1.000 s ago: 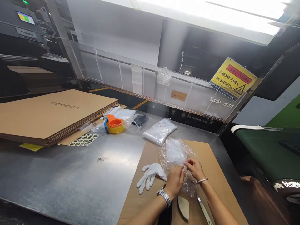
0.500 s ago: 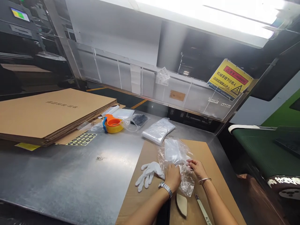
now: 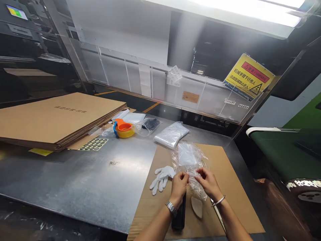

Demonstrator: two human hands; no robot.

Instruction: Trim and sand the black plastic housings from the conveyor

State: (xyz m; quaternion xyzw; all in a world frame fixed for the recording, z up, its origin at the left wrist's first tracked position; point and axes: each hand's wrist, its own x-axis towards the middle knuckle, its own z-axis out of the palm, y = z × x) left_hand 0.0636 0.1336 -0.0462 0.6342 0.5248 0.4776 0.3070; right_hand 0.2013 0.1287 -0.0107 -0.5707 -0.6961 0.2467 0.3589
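A crumpled clear plastic bag lies on the cardboard sheet, with a stack of folded clear bags at its far end. My left hand, wearing a metal watch, is closed in a pinch at the bag's left edge. My right hand, with a bangle at the wrist, pinches the plastic on the other side. Under my left hand runs a long black object, partly covered. A beige curved pad lies between my forearms. A thin pale-handled tool is partly hidden by my right arm. White gloves lie left.
The cardboard sheet covers the right of the metal table. Stacked flat cartons, a sticker sheet, an orange-and-yellow tape dispenser and a wrapped pack lie around. A green conveyor stands right.
My hands have come closer together at the plastic bag. More of the black object shows beneath my left hand. The camera's view has shifted slightly.
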